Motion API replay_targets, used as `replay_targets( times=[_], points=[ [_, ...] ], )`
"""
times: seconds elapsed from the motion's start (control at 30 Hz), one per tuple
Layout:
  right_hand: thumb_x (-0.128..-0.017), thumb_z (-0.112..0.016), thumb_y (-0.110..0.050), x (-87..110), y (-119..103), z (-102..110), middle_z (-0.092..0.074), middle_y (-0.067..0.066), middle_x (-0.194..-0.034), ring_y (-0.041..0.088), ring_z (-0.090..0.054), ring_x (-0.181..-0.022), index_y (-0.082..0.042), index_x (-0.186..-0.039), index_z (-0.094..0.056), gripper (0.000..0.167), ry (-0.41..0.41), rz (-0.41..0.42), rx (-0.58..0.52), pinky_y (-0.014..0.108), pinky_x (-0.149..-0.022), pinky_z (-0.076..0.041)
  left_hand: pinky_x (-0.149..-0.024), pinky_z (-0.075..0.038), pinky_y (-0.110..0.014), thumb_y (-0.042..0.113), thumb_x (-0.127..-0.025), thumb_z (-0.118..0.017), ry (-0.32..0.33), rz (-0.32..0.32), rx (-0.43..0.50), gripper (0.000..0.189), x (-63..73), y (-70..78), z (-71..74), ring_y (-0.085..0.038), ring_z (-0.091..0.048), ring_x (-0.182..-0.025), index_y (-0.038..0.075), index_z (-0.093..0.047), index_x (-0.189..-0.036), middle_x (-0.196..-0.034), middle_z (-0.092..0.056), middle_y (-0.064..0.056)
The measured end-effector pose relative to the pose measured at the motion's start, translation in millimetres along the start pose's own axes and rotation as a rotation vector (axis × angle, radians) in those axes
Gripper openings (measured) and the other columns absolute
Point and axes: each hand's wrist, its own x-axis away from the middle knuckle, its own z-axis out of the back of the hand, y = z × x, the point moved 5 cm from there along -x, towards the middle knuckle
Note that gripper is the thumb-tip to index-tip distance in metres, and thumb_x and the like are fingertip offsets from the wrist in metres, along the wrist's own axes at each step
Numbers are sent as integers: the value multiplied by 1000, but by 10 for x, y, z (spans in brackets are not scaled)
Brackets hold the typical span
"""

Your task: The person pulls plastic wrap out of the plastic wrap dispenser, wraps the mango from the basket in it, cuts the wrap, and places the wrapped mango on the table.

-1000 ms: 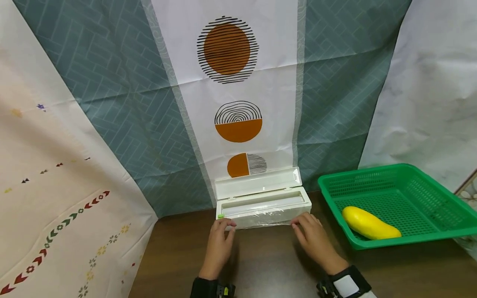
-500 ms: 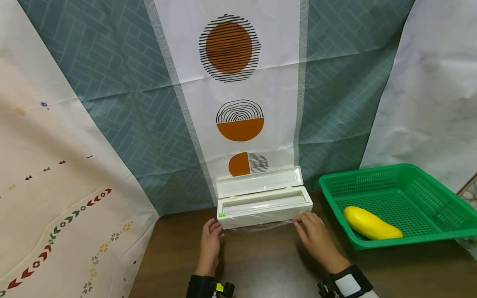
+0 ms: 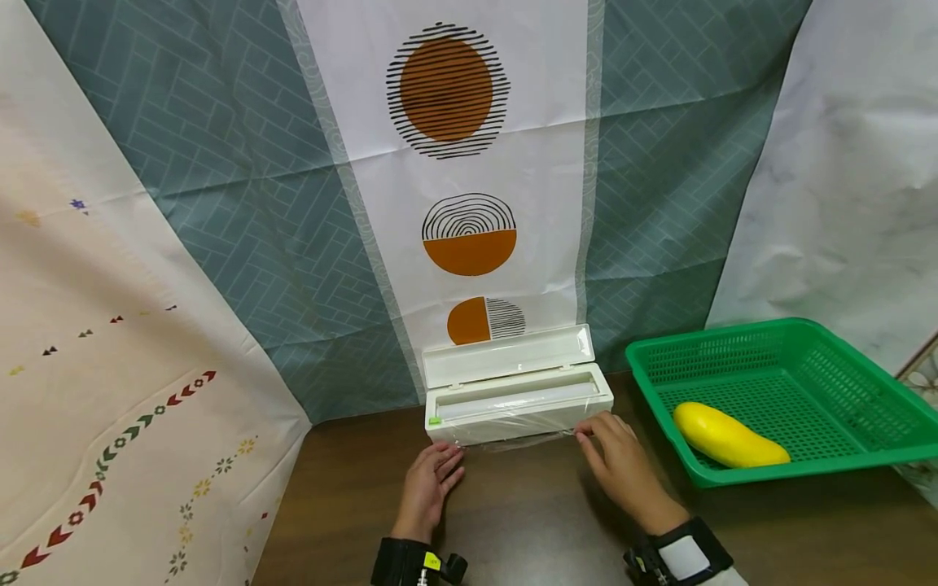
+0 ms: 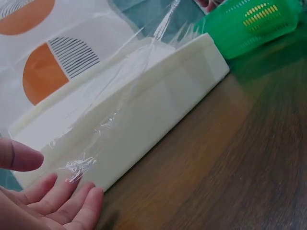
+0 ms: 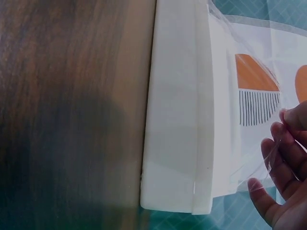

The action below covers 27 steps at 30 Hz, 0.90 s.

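Soft, moderate light fills the head view, leaving faint shadows on the wood-grain table (image 3: 538, 541) along the inner sides of the left hand (image 3: 427, 492) and right hand (image 3: 626, 472), with a dull sheen between them. In the left wrist view, plastic film (image 4: 80, 168) glints beside that hand; the green basket (image 4: 225, 36) beyond looks soft. The right wrist view is dimmer, bluish, and darkest away from its hand.
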Motion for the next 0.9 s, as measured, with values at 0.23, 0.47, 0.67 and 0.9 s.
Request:
replay_targets(
  times=[0.23, 0.47, 0.67, 0.9],
  points=[
    [-83, -78, -2, 3, 4, -2, -62, 0, -90, 16, -57, -87, -10, -92, -67, 17, -9, -11, -4, 39, -81, -47, -87, -54, -33, 17, -104, -49, -28, 56, 31, 30, -4, -36, -3, -13, -68, -99, 3, -57, -129, -100, -69, 3],
    [-85, -77, -2, -11, 11, 0, -63, 0, -92, 16, -57, -88, -10, -93, -67, 15, -25, -33, -9, 40, -82, -47, -85, -51, -30, 24, -102, -57, -61, 84, 40, 25, -7, -25, -43, -12, -63, -94, 11, -68, -120, -92, -64, 7],
    [-84, -77, -3, -20, 5, 1, -63, 1, -92, 17, -57, -89, -10, -94, -68, 15, -33, -35, -4, 40, -82, -47, -81, -51, -30, 24, -101, -57, -53, 82, 58, 13, -20, -17, -46, -12, -61, -88, 17, -69, -102, -86, -60, 6],
    [-86, -76, -5, -19, 19, 11, -63, -1, -93, 16, -57, -90, -12, -96, -68, 15, -62, -74, -7, 40, -84, -46, -81, -52, -29, 25, -102, -55, -41, 120, 60, 17, -7, -34, -17, -12, -65, -87, 16, -67, -95, -84, -64, 5]
  ],
)
